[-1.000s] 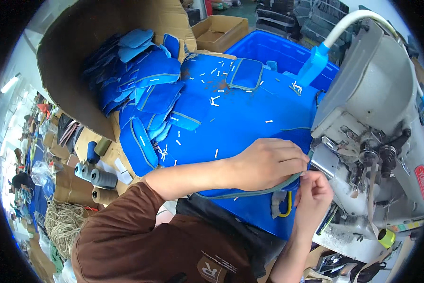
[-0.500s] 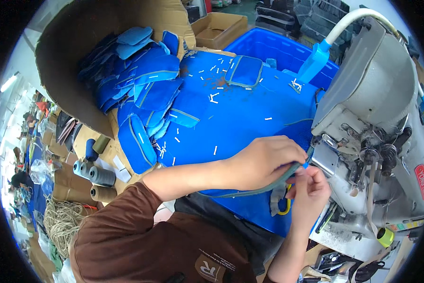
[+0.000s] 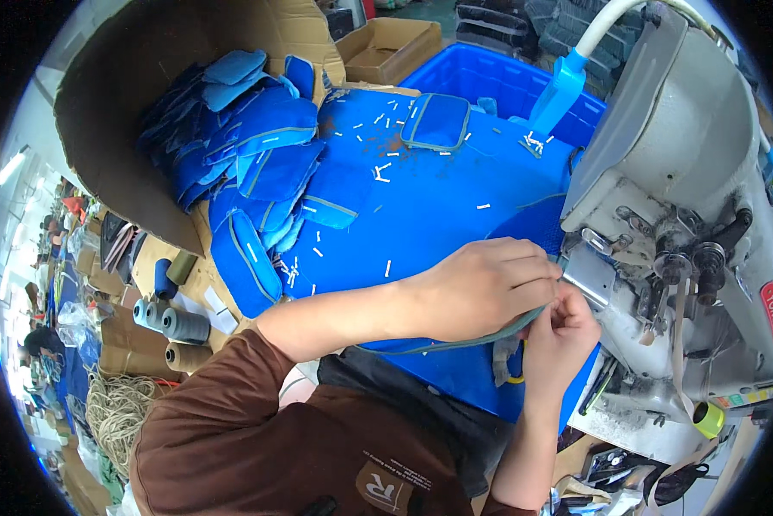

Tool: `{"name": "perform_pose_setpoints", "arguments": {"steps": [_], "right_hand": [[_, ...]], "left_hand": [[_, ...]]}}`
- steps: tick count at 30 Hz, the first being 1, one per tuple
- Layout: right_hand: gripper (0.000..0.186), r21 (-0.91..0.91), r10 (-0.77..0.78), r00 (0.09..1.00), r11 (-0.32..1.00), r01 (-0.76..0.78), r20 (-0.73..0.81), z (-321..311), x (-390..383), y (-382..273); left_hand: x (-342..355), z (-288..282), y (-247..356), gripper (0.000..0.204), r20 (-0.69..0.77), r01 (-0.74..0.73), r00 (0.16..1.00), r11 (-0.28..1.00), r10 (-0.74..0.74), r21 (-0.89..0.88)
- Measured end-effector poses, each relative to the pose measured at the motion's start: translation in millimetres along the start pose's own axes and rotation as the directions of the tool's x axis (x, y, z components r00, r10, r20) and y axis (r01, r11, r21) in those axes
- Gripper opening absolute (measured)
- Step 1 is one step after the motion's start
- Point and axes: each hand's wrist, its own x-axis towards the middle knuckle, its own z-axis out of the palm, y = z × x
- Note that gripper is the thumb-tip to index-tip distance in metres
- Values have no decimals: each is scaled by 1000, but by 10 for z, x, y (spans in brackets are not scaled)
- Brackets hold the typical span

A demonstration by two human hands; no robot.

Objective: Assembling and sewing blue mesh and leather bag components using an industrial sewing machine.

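Here, left hand [image 3: 487, 291] curling adjoining fingers over grey-edged blue fabric [image 3: 515, 328], thumb hidden, grip unclear; right hand [image 3: 562, 334] pinching fabric's edge beside grey machine [image 3: 653, 146]; blue tabletop [image 3: 438, 219] stretching toward blue crate [image 3: 498, 73].

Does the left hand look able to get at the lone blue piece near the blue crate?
Probably yes: only white scraps show between the left hand and the lone blue piece, though the hand seems to hold the grey-green strip.
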Motion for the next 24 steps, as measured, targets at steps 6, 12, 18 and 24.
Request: {"name": "perform_pose_setpoints", "arguments": {"steps": [6,12,18,24], "right_hand": [[3,52,38,999,998,-36,-28,35,-19,-19],[13,-309,-24,1000,951,19,-12,123,-8,-40],[15,-350,-161,987,923,158,22,68,13,74],[13,-245,-72,994,965,90,78,-32,64,-6]], "left_hand": [[6,-28,-9,29,10,57,998,993,-57,-103],[14,-78,-106,26,9,236,968,903,-249,-360],[-3,-15,-126,27,1,88,996,965,-91,-246],[11,4,-165,23,10,-147,989,989,147,-14]]}}
